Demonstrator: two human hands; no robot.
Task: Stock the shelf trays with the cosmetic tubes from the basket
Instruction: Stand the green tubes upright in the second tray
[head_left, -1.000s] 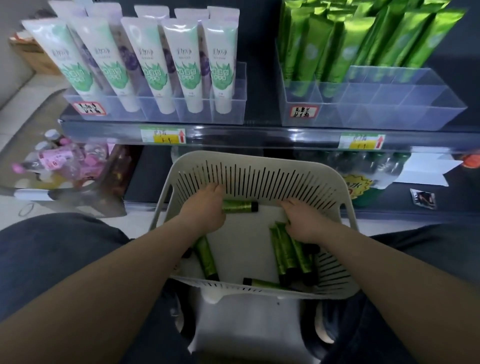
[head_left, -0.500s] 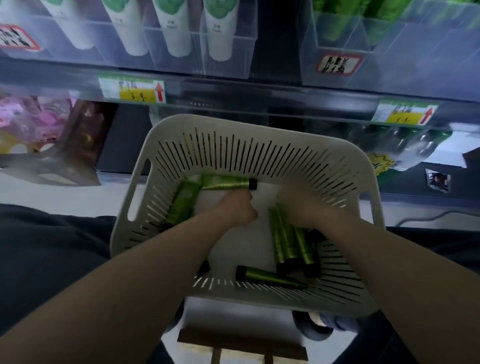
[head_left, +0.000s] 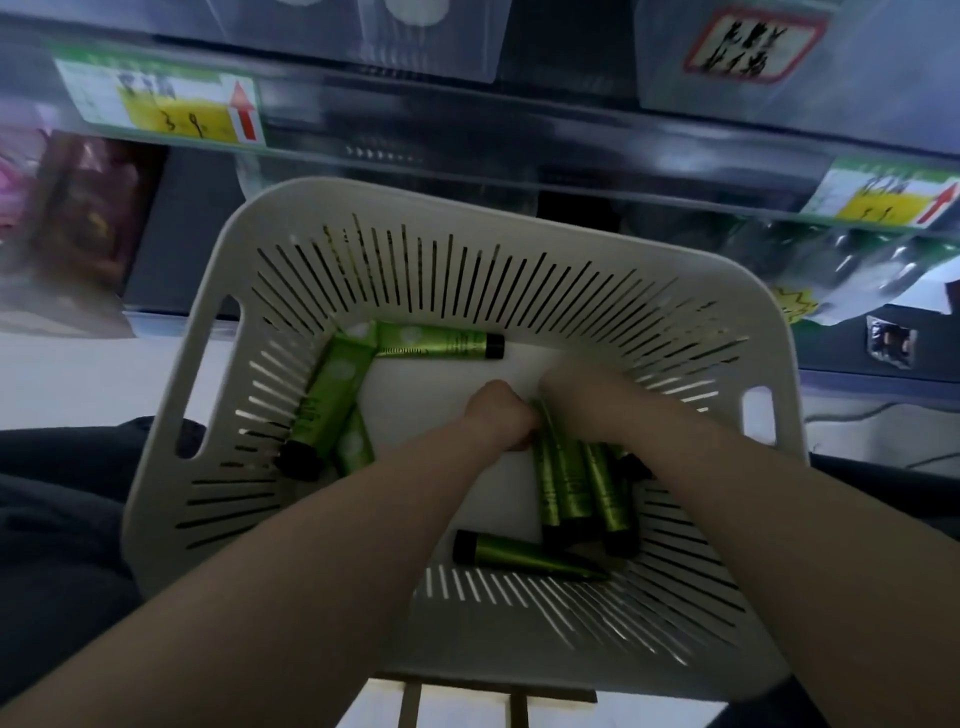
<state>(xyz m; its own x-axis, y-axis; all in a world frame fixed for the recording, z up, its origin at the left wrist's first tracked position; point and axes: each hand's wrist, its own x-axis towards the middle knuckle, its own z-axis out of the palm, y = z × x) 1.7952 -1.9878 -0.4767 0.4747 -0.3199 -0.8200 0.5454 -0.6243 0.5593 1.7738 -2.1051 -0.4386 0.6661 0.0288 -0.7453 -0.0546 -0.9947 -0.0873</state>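
At the tube cluster (head_left: 571, 488), left hand (head_left: 498, 415) now against right hand (head_left: 576, 384).

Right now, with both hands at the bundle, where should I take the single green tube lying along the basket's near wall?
Take the single tube on its round body just right of the black cap, coming straight down from above. It lies flat and crosswise; its right end thins to a flat crimp, and the basket wall crowds its near side.

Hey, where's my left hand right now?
In the head view, the left hand is in the middle of the basket, curled at the far end of the bunch of tubes, close beside the right hand.
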